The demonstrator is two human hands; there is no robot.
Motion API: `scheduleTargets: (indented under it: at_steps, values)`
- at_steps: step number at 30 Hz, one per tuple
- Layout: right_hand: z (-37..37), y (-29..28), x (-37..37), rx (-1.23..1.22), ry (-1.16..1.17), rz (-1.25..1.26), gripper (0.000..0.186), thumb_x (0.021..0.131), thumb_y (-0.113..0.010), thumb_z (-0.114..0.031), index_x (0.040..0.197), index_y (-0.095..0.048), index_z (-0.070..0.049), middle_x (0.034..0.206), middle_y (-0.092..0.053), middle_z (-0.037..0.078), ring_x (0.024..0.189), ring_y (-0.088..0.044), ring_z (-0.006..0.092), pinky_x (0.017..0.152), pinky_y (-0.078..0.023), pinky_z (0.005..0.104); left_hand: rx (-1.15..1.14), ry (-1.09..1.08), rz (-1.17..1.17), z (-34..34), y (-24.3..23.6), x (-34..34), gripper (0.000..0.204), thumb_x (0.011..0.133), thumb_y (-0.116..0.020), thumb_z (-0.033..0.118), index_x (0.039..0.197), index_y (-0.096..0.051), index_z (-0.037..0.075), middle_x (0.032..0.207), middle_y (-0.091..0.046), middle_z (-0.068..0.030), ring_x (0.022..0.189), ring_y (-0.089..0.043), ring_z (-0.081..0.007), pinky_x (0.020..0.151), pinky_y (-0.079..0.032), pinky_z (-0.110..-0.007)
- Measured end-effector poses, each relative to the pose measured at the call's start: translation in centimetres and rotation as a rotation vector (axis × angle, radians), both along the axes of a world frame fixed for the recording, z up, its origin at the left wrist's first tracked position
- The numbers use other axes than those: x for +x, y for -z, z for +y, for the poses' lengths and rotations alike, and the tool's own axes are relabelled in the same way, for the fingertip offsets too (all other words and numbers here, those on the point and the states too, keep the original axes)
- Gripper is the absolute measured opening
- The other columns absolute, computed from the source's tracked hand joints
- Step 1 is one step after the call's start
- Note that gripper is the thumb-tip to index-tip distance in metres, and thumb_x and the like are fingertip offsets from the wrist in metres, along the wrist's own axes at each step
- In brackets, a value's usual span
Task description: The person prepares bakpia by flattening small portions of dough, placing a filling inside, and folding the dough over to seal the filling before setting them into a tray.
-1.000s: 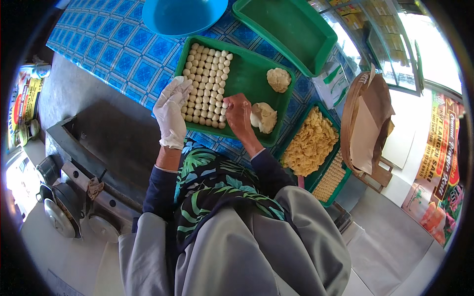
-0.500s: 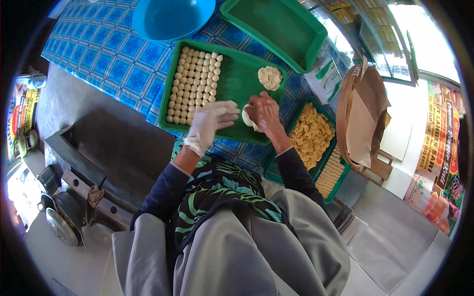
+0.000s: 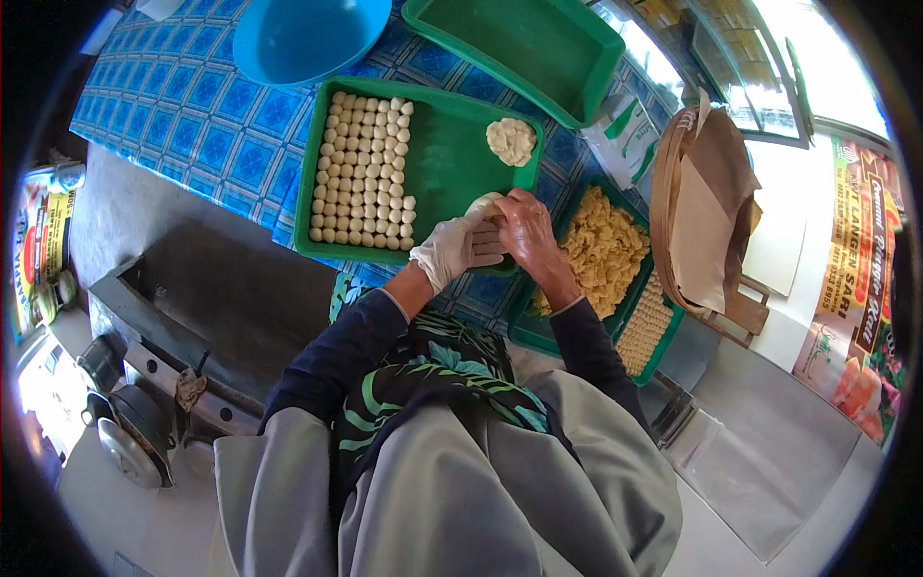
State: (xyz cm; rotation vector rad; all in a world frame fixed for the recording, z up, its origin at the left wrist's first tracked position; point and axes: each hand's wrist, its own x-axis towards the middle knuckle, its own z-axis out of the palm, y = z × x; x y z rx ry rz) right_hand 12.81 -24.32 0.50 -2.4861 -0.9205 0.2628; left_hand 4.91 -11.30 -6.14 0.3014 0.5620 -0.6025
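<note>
Centre frame: gloved left hand [image 3: 450, 250] and bare right hand [image 3: 524, 229] pressed together around a dough lump [image 3: 481, 203], over the green tray [image 3: 452, 163] edge. Risk: dough slipping off the edge onto the table [image 3: 202, 115], or knocking the rows of dough balls [image 3: 367, 168].

Three green trays [image 3: 317, 216], one blue bowl [image 3: 310, 38], two dough lumps [image 3: 511, 140].

On the table [image 3: 192, 106], a tray [image 3: 437, 173] holds dough balls [image 3: 365, 168] at frame left, a dough lump [image 3: 511, 140] upper right. A bowl [image 3: 308, 38] lies above, another tray [image 3: 514, 53] upper right.
</note>
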Motion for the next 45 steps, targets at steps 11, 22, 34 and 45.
scheduleTargets:
  at_steps: [11, 22, 34, 45]
  values:
    - [-1.7, -2.4, -2.5, 0.4, 0.624, 0.913, 0.009, 0.077, -0.068, -0.005, 0.081, -0.067, 0.002, 0.067, -0.064, 0.007, 0.05, -0.056, 0.0109, 0.042, -0.045, 0.0265, 0.208, -0.153, 0.202, -3.0, 0.4, 0.1, 0.032, 0.095, -0.054, 0.019, 0.118, -0.052, -0.004, 0.106, -0.063, -0.0132, 0.099, -0.063, -0.0234, 0.086, -0.054, -0.037]
    - [-0.6, -2.9, -2.2, 0.673, 0.494, 0.56, 0.018, 0.08, -0.07, -0.005, 0.096, -0.069, 0.001, 0.095, -0.066, 0.006, 0.089, -0.059, 0.02, 0.083, -0.046, 0.0334, -0.081, -0.263, -0.003, 0.1, -7.4, 0.3, 0.035, 0.097, -0.054, 0.022, 0.122, -0.052, -0.002, 0.117, -0.059, -0.0114, 0.105, -0.06, -0.0225, 0.095, -0.047, -0.035]
    - [1.2, 3.2, 8.1, 0.138, 0.264, -0.272, 0.011, 0.073, -0.067, -0.006, 0.083, -0.07, -0.006, 0.087, -0.064, 0.011, 0.083, -0.061, 0.0276, 0.067, -0.05, 0.0392, 0.242, -0.445, -0.015, 4.6, -4.7, 0.4, 0.019, 0.09, -0.06, 0.005, 0.108, -0.061, -0.002, 0.109, -0.064, -0.0128, 0.097, -0.063, -0.0221, 0.092, -0.052, -0.034]
    - [3.8, 4.0, 10.8, -0.307, 0.076, -0.4, 0.014, 0.072, -0.063, -0.008, 0.082, -0.069, -0.001, 0.085, -0.065, 0.016, 0.08, -0.064, 0.0304, 0.065, -0.053, 0.041, 0.21, -0.47, -0.133, 6.9, -6.4, 1.0, 0.031, 0.092, -0.056, 0.004, 0.12, -0.056, -0.006, 0.116, -0.061, -0.0159, 0.101, -0.063, -0.0234, 0.091, -0.053, -0.032]
